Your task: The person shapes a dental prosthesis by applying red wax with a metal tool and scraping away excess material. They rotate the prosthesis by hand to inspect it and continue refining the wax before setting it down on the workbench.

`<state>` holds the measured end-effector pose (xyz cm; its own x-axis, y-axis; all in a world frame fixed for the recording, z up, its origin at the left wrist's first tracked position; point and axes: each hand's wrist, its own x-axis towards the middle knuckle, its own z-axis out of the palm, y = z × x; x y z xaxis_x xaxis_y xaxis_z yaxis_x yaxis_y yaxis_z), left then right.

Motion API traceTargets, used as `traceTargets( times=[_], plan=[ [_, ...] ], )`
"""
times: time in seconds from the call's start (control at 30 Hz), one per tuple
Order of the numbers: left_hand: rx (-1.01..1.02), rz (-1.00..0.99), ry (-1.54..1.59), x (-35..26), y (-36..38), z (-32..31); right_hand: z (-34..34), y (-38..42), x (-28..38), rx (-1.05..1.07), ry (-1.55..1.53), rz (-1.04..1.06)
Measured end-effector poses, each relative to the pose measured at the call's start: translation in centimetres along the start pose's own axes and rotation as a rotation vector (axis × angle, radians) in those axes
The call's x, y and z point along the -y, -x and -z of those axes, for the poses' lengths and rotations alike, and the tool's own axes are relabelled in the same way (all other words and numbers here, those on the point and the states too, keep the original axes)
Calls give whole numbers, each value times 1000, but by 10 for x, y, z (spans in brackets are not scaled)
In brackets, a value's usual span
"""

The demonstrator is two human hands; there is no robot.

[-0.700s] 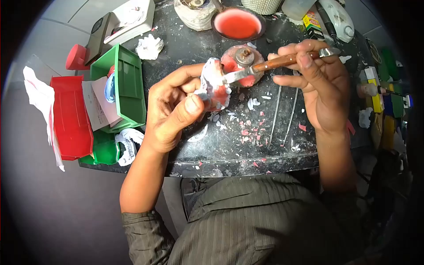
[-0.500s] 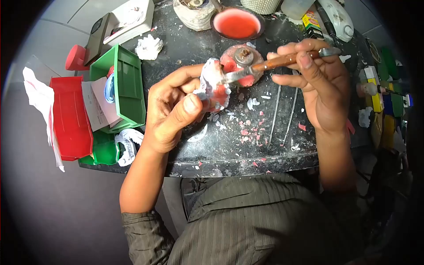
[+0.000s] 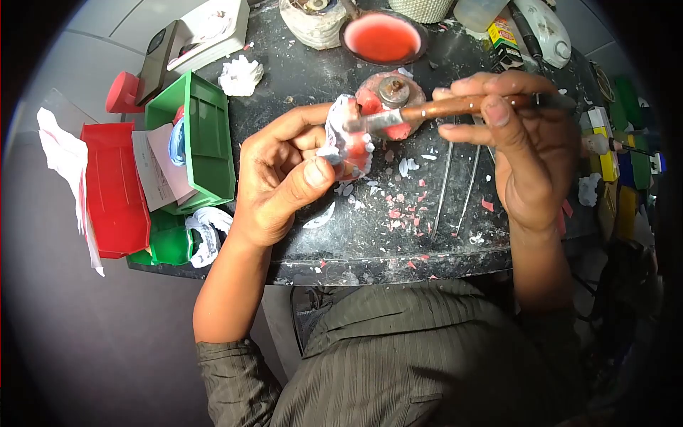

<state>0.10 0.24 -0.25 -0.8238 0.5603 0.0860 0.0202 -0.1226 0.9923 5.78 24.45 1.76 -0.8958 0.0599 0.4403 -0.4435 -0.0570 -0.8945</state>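
right hand (image 3: 530, 156) grips wooden-handled tool (image 3: 455, 107); lettering on yellow box (image 3: 502, 41) illegible

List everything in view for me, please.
Moulded piece: one, white and pink, centre
Wooden tool: one, brown, silver tip, centre
Capped container: one, reddish, centre
Pan: one, dark, red inside, back centre
Pot: one, whitish, back centre
Rods: two, silver, centre right
Shavings: many, pink and white, centre
Crumpled wad: one, white, back left
Box: one, white, back left
Bin: one, red, far left
Green bins: apparently two, green, left
Curved cast: one, whitish, front left
Packet: one, yellow and black, back right
Table: one, black, beneath
Clutter: uncountable, mixed, right edge
Left hand: one, bare, gripping piece
Right hand: one, bare, holding tool
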Motion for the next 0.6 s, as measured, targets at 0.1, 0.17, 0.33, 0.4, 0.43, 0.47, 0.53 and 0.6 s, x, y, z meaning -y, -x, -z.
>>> traceTargets(
  times=[0.1, 0.17, 0.33, 0.4, 0.43, 0.47, 0.53, 0.6],
  plan=[
    [12, 14, 15, -1, 0, 2, -4, -1, 3, -82, 40, 56],
    [19, 18, 12, -1, 0, 3, -2, -1, 4, 50, 71, 104],
    [6, 14, 5, 0, 0, 0, -7, -1, 4, 22, 99, 158],
    [-2, 11, 4, 1, -1, 0, -6, -1, 4, 12, 112, 188],
    [-20, 1, -2, 2, -1, -1, -4, -1, 5, 35, 184, 182],
    [-39, -8, -7, 2, 0, -1, -3, 0, 6, 59, 255, 175],
    [-35, 3, -6, 0, 0, -2, -2, -2, 8, 39, 255, 154],
    [-30, 11, -6, -2, 0, -1, -1, -3, 8, 19, 256, 138]
  ],
)
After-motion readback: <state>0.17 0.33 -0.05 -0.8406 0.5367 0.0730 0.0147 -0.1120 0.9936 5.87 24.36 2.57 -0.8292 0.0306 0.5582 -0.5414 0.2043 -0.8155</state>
